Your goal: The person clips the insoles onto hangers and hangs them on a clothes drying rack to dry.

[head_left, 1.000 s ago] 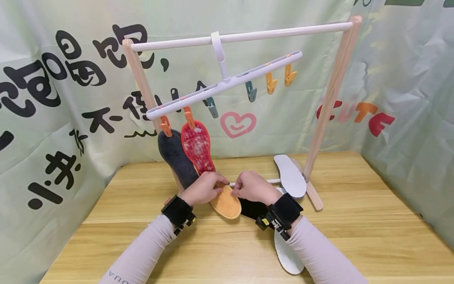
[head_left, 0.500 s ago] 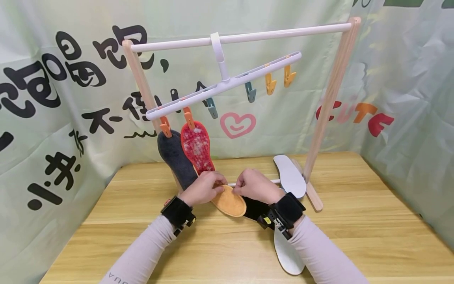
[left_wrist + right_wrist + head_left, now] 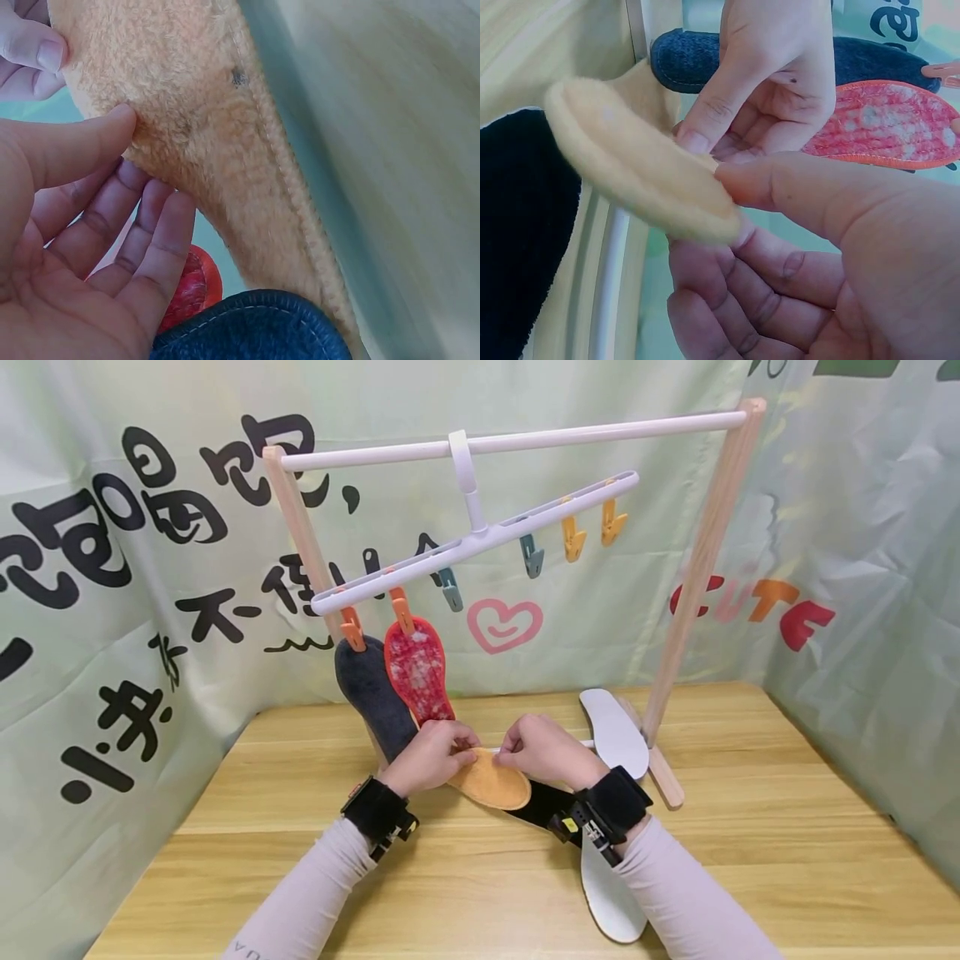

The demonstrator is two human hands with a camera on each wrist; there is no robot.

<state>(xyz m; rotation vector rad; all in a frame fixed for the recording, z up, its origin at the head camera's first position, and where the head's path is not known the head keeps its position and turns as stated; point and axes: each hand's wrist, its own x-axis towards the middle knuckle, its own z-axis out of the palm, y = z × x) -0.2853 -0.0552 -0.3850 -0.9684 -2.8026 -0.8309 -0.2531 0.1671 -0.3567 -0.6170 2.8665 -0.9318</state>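
Note:
A fuzzy orange insole [image 3: 497,787] lies between both hands, its rounded end toward the right. My left hand [image 3: 429,758] pinches its edge between thumb and fingers, as the left wrist view shows. Closer to the rounded end, my right hand [image 3: 553,753] pinches the same edge with thumb and forefinger. Behind the left hand, a dark insole [image 3: 369,692] and a red insole with an orange rim [image 3: 417,667] hang from orange clips [image 3: 402,610]. Part of the orange insole is hidden behind the left hand.
A white clip hanger [image 3: 480,539] hangs tilted from the rack's top bar [image 3: 600,435], with blue-grey clips [image 3: 532,557] and yellow clips [image 3: 574,540]. A black insole [image 3: 542,806] lies under the right wrist. White insoles [image 3: 617,737] lie at the right, one partly under the right forearm.
The rounded end of the orange insole has swung to the right and slightly up. My right hand has shifted a little right, while my left hand has stayed nearly still.

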